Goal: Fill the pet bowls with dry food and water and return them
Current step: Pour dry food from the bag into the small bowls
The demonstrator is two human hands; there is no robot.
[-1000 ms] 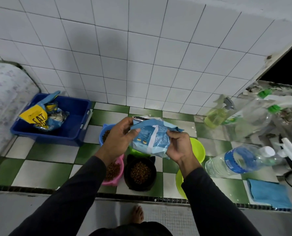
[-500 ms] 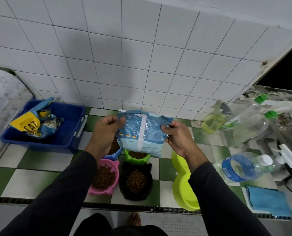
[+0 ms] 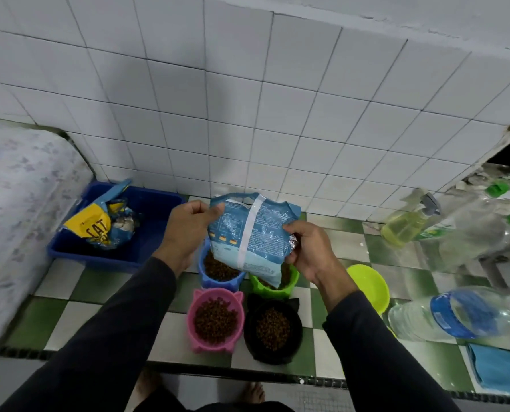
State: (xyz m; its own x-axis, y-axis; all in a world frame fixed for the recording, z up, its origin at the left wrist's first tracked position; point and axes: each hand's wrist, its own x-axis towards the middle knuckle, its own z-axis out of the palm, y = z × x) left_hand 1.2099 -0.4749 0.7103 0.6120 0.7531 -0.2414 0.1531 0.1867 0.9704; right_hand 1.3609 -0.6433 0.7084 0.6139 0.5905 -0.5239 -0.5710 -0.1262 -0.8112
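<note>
A light blue food bag (image 3: 252, 236) hangs upright over the bowls. My left hand (image 3: 188, 233) pinches its top left corner and my right hand (image 3: 310, 251) grips its right edge. Under it stand a blue bowl (image 3: 215, 273) and a green bowl (image 3: 277, 288), both holding kibble and partly hidden by the bag. Nearer to me sit a pink bowl (image 3: 215, 321) and a black bowl (image 3: 273, 330), each filled with brown kibble. A lime double bowl (image 3: 369, 288) lies to the right, with no food visible in it. A water bottle (image 3: 458, 318) lies on its side beyond it.
A blue tub (image 3: 146, 242) at the left holds a yellow and blue cat food bag (image 3: 99, 227). A spray bottle (image 3: 408, 223) and clear bottles (image 3: 482, 230) crowd the right. A blue cloth (image 3: 497, 373) lies near the ledge's front right edge. A tiled wall stands behind.
The bag went from crumpled in both hands to held up flat and upright over the back bowls. My view shifted so that the ledge sits lower in frame.
</note>
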